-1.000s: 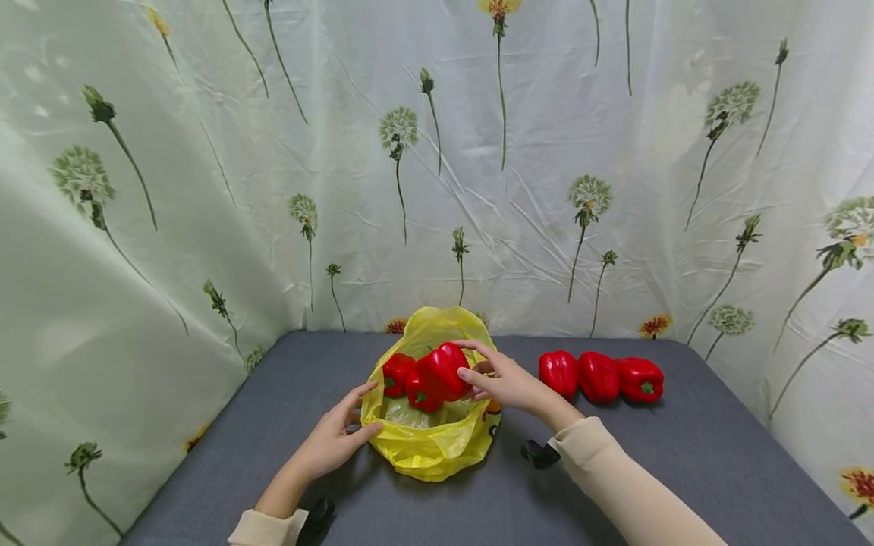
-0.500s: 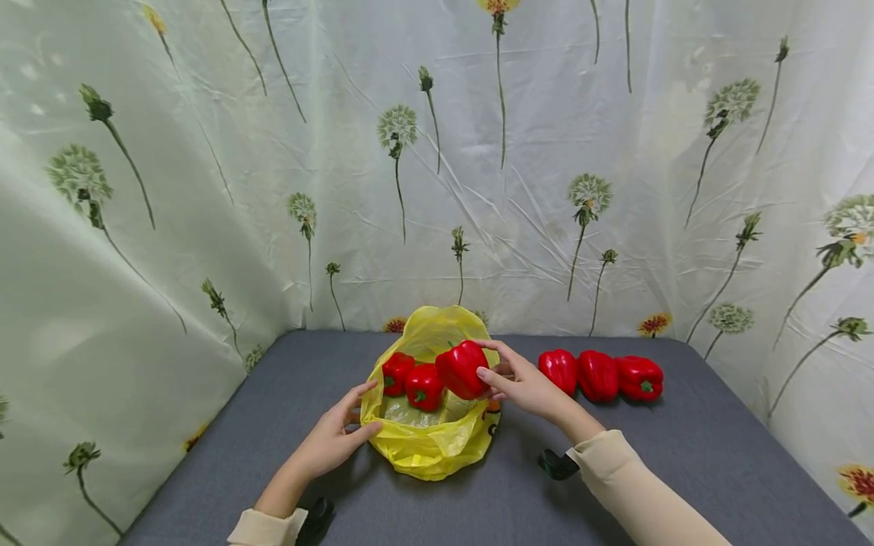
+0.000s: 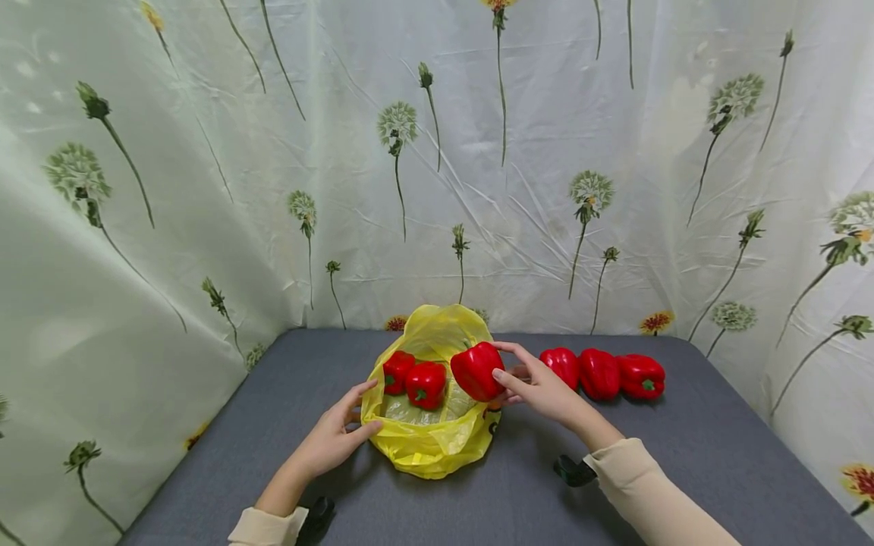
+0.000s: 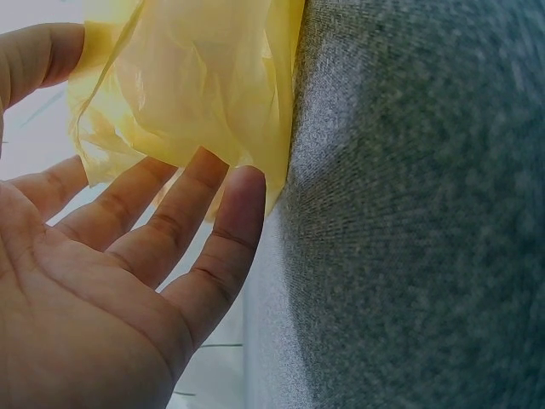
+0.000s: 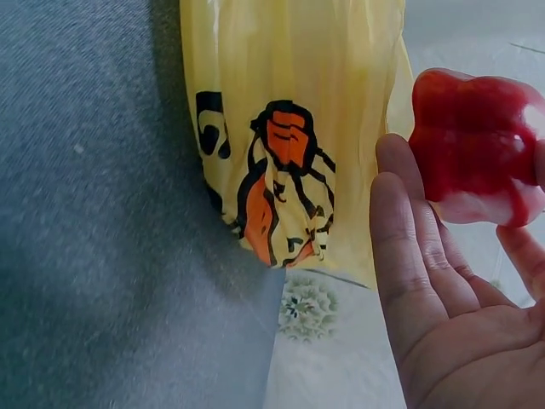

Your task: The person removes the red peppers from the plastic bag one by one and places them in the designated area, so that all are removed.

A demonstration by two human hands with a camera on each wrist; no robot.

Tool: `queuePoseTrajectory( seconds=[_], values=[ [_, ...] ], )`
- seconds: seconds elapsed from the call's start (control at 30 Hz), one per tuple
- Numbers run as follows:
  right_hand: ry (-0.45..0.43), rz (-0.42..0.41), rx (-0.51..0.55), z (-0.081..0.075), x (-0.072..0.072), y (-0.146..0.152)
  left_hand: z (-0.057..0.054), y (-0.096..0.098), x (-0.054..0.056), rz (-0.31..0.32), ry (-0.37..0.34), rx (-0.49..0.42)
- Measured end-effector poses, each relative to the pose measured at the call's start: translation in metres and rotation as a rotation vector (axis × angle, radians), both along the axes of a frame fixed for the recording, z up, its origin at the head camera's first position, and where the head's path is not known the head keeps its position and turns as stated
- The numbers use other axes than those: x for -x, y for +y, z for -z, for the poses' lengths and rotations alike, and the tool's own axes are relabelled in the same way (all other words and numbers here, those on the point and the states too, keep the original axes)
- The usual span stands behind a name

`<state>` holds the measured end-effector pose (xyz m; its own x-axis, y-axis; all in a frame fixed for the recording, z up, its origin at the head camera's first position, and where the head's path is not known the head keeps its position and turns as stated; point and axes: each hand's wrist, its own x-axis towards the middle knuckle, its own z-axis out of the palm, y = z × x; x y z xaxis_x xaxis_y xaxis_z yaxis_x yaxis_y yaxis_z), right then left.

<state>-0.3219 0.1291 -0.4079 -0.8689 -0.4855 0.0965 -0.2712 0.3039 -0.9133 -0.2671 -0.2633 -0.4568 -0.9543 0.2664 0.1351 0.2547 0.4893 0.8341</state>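
A yellow plastic bag (image 3: 437, 455) stands with its mouth spread wide, and two red bell peppers (image 3: 425, 385) lie inside it. My right hand (image 3: 546, 387) grips another red bell pepper (image 3: 478, 371) between thumb and fingers, over the bag's right rim. In the right wrist view that held pepper (image 5: 477, 145) shows beside the bag's printed wall (image 5: 349, 128). At the bag's left side, my left hand (image 3: 334, 436) has its fingers spread and relaxed. The left wrist view has those fingertips (image 4: 243, 192) right at the yellow plastic, the thumb by the rim.
Several things flank the bag: a row of three red bell peppers (image 3: 599, 375) lies on the grey table (image 3: 690, 455) to the right. A pale curtain (image 3: 437, 189) with printed dandelions hangs behind the table's back edge.
My right hand has drawn the held bell pepper rightward, from over the other peppers in the bag to its right rim. The left hand and the bag have stayed put.
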Motion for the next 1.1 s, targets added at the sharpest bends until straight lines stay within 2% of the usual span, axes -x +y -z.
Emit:
queuePoseTrajectory(
  seconds=[0.33,0.87,1.1],
  values=[
    [-0.011,0.051,-0.019,0.002,-0.006,0.019,0.0,0.0,0.0,0.0,-0.001,0.003],
    [-0.068,0.031,0.004,0.023,-0.011,0.042,0.0,0.001,-0.001,-0.003,-0.002,0.011],
    [-0.086,0.035,0.023,0.027,-0.014,0.051,-0.001,0.002,-0.001,-0.013,0.001,0.019]
  ],
)
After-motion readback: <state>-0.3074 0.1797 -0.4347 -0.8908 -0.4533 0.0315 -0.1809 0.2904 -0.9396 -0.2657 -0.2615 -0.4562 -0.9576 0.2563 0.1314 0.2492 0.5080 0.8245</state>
